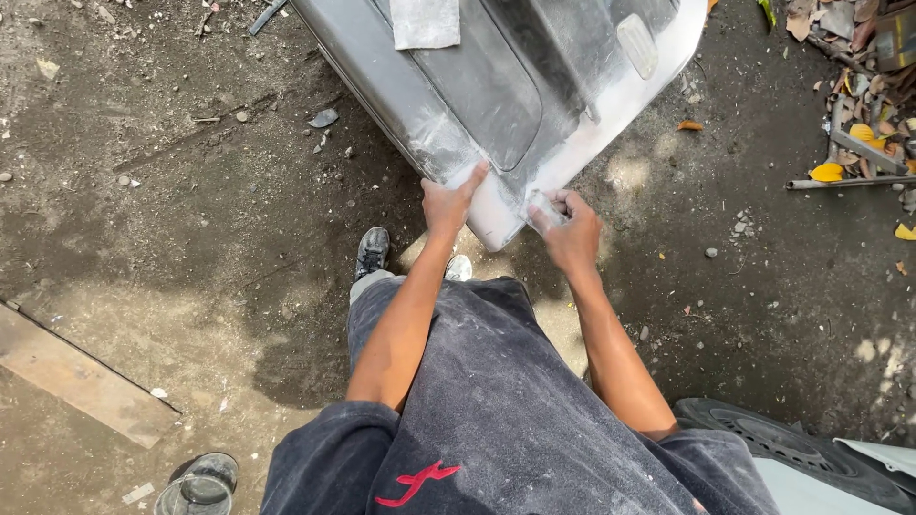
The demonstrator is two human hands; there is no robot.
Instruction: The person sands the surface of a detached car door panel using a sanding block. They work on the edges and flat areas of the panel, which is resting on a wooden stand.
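A grey car body panel (496, 86), dusted white, lies tilted on the dirt ground in front of me. My left hand (450, 203) rests flat on its near corner, fingers pointing up along the white filler patch. My right hand (570, 229) is closed on a small folded piece of sandpaper (546, 208), pressed against the panel's lower right edge. A loose sheet of grey sandpaper (426, 23) lies on the panel near the top of the view.
My dark shoes (372, 251) stand under the panel's corner. A wooden plank (81, 377) lies at the left, a jar (198, 484) at bottom left. A tyre (763, 434) sits at bottom right. Leaves and scrap (859, 114) pile up at the upper right.
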